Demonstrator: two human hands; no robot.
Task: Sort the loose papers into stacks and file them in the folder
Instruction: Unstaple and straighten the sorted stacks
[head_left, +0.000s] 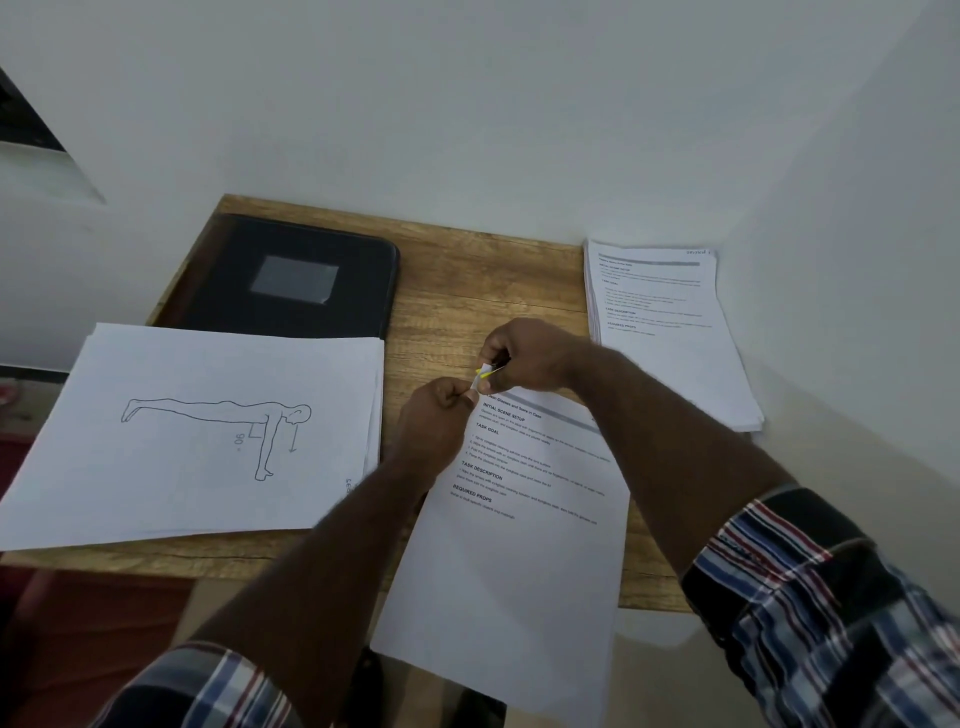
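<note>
- Two pale walls fill the upper half of the frame, and we see them meet in a corner at the upper right; a dark opening cuts in at the far upper left.
- We see a wooden table (467, 280) pushed into that corner, its near edge running across the lower middle of the frame, with reddish floor below it at the lower left.
- Our largest paper stack, the drawing stack (208, 431), lies at the left, topped by a line figure in a push-up pose; its left corner hangs past the table edge.
- A printed sheet (514, 561) lies at the centre, tilted, with its lower end overhanging the near edge.
- The black folder (291, 275) sits closed at the upper left of the table, a grey label on its cover; the drawing stack just overlaps its near edge.
- A text stack (670, 332) rests against the right wall, slightly fanned.
- Bare wood shows between the folder and the text stack, and in a strip along the near edge.
- Our left hand (436, 421) is curled, with thumb and finger pinching a small white-and-yellow slip (484, 375) above the printed sheet's top.
- Our right hand (530, 358) curls round the same slip from above; what the slip is, we cannot tell.
- Checked sleeves (831, 613) show at the bottom corners.
</note>
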